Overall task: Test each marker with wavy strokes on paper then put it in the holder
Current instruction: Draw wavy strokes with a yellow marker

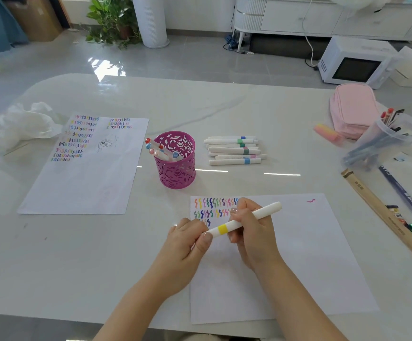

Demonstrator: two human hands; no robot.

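Note:
A white marker with a yellow band (266, 210) is held in both hands above the near sheet of paper (298, 254). My right hand (251, 232) wraps its barrel. My left hand (187, 244) pinches the capped end by the yellow band. Rows of coloured wavy strokes fill the sheet's top left corner. The magenta cut-out holder (176, 168) stands behind the sheet with several markers leaning in it. A pile of several white markers (234, 150) lies to the holder's right.
A second sheet (84, 180) covered in strokes lies at the left, crumpled white tissue (25, 124) beyond it. At the right are a pink pencil case (352, 109), a clear cup of pens (387, 141), a pink eraser (327, 131) and long packets (377, 207).

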